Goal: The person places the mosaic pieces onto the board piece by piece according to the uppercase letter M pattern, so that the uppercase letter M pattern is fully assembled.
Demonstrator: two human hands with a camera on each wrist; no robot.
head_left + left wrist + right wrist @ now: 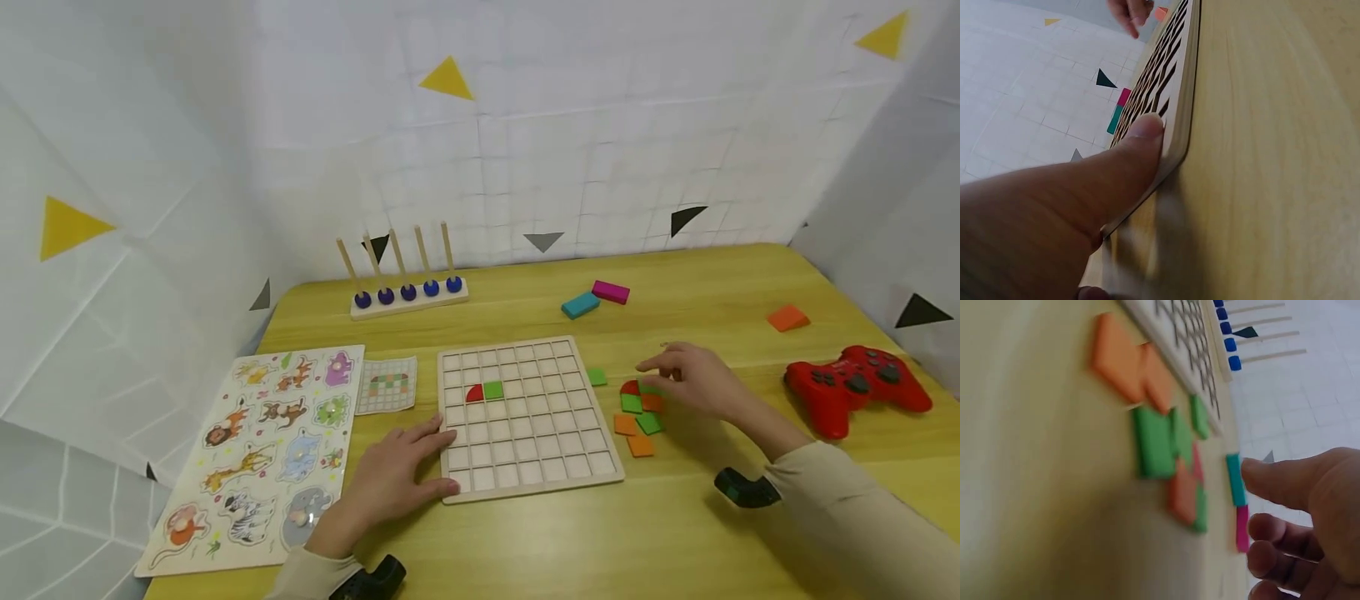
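Note:
A wooden grid board (517,429) lies in the middle of the table, with a red quarter-round tile (476,393) and a green square tile (492,390) side by side in its cells. My left hand (401,471) rests on the board's left edge, its thumb (1144,131) pressing the rim. Above a loose group of tiles right of the board hovers my right hand (697,382), fingers loosely bent, holding nothing. The group has orange tiles (641,446), green tiles (649,422) and a red tile (629,387), partly overlapping. One green tile (597,377) lies against the board's right edge.
Left of the board are a small printed pattern card (387,400) and an animal puzzle board (262,417). A peg stand (408,300) with blue beads stands behind. Teal (581,305) and magenta (611,292) blocks lie at the back; a red game controller (855,383) and orange piece (788,318) lie right.

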